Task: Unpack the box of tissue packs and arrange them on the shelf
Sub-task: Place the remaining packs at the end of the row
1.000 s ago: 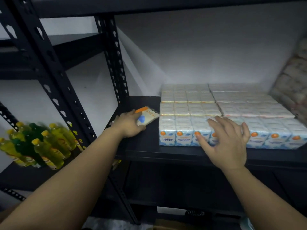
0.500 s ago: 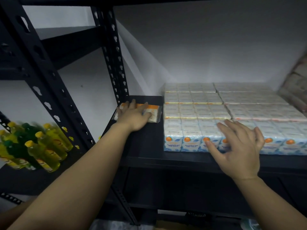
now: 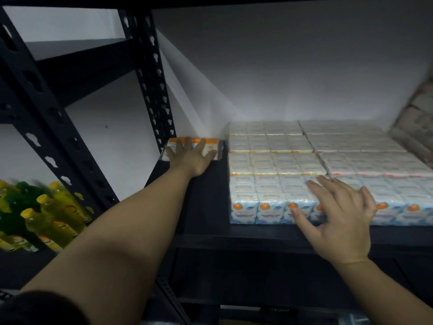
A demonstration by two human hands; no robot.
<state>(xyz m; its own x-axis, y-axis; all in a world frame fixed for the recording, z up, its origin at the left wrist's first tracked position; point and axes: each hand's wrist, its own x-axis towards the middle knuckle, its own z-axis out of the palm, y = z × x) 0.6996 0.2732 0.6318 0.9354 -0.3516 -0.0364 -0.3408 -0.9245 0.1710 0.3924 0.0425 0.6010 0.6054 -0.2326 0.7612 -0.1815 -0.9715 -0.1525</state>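
My left hand [image 3: 192, 158] presses flat on one orange-white pack [image 3: 212, 146]; right hand [image 3: 337, 219] rests spread on the stack [image 3: 276, 160] beside it.

stockroom | black steel shelf [image 3: 234, 233] | bulk tissue packs [image 3: 304, 165] | bottles [image 3: 44, 219]

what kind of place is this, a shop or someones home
Likely a stockroom or shop storage area, not certain: a black slotted metal shelf holds many wrapped tissue packs in rows, and bulk yellow and green bottles sit on the neighbouring rack.
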